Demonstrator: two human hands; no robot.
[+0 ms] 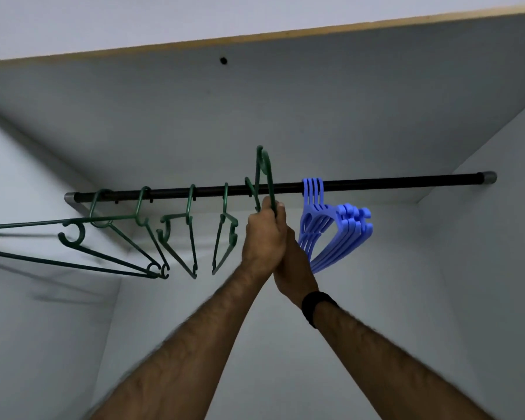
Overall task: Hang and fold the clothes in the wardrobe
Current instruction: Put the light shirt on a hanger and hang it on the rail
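Note:
A black rail (391, 182) spans the wardrobe from wall to wall. Several green hangers (191, 231) hang empty on its left half, and a bunch of blue hangers (333, 231) hangs right of centre. Both my hands are raised together just below the rail. My left hand (262, 237) and my right hand (288, 256) grip one green hanger (265, 174), whose hook stands above the rail. The hanger's lower part is hidden behind my hands. No clothes are in view.
The wardrobe has grey-white walls and a top panel (255, 95) with a wooden front edge. Grey end caps (489, 177) hold the rail at each wall. The rail's right part beyond the blue hangers is bare. A black band sits on my right wrist (315, 304).

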